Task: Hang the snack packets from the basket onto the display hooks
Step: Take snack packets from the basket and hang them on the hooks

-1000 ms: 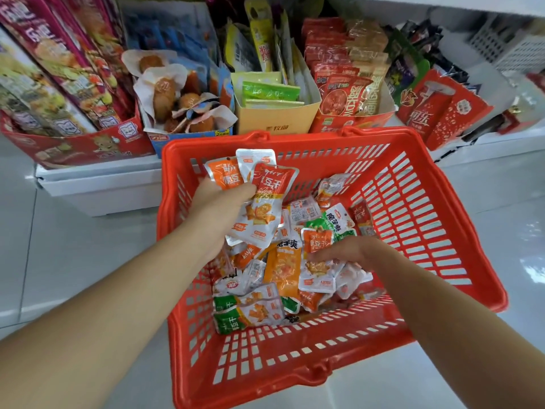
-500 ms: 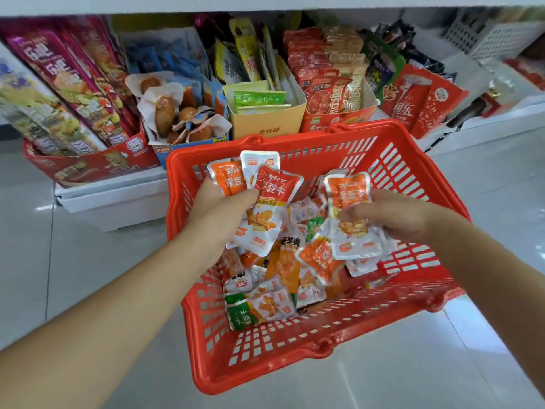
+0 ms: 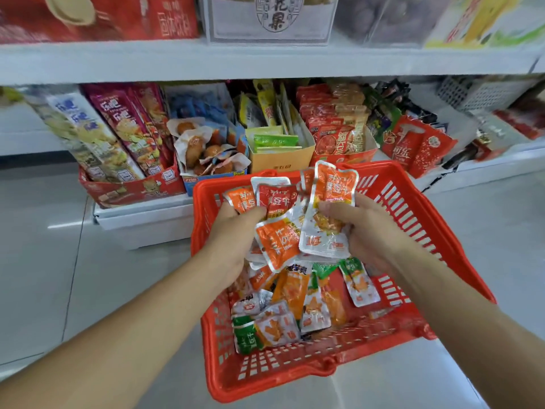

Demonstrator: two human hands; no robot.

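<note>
While the left grip (image 3: 233,231) clasps several snack packets (image 3: 275,197), the right grip (image 3: 371,231) pinches an orange packet (image 3: 334,184) above the basket (image 3: 418,225).

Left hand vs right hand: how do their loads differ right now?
Count: the left hand holds a fan of packets. The right hand pinches one orange-topped packet, with perhaps another behind it.
Colour: the left hand's fan includes a red-topped packet. The right hand's load shows none.
Height: the right hand's packet reaches higher in the frame than the left hand's fan.
Shared: both hands are over the red basket.
</note>
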